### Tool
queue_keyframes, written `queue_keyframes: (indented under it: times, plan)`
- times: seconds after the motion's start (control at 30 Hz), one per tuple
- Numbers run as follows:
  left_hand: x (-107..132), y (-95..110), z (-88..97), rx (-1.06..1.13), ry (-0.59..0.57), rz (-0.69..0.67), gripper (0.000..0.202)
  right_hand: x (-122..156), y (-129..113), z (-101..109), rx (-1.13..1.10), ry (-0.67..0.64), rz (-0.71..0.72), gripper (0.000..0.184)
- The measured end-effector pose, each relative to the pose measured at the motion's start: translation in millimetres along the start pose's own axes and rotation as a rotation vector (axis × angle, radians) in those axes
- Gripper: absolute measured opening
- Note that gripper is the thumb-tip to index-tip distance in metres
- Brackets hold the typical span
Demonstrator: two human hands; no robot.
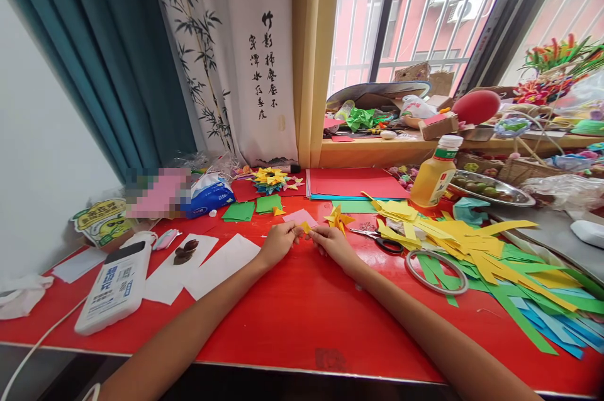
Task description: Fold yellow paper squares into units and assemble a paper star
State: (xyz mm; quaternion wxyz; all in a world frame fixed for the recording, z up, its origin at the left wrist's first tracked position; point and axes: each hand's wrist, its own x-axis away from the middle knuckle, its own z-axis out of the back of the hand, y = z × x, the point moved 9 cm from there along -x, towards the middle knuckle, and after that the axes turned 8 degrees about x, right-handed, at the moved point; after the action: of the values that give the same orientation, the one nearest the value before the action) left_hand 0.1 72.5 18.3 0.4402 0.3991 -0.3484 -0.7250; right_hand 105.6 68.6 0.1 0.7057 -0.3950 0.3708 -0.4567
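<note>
My left hand and my right hand meet over the middle of the red table. Between their fingertips is a small folded piece of yellow paper, pinched from both sides. Just behind it lies a pink paper sheet. A yellow folded-paper star shape rests beyond my right hand. Scissors with black handles lie to the right of that hand. To the left of my left hand are white paper sheets, one bearing dark brown pieces.
Yellow paper strips and green strips spread over the right side, near a tape roll. A juice bottle stands behind them. A white power bank with a cable lies left. Red paper is stacked at the back.
</note>
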Motion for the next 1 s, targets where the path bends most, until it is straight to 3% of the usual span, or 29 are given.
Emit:
queue_keyframes:
  times: [0.23,0.5,0.67,0.9,1.0]
  plan:
    - [-2,-6,-5.7,0.112,-0.029,0.002,0.028,-1,2,4,-0.099,0.038,0.013,0.027]
    - [-2,-2,11.1,0.071,0.119,0.021,0.029,1,-4,10,0.097,0.116,0.065,0.026]
    - [4,23,4.0,0.009,0.049,-0.121,0.023,6,-22,1,0.321,0.088,0.212,0.023]
    - [8,23,-0.1,-0.005,-0.035,-0.082,0.024,9,-27,-12,0.427,0.017,0.312,0.024]
    - [7,23,1.0,-0.074,-0.014,-0.081,0.027,10,-28,-13,0.43,0.001,0.317,0.026]
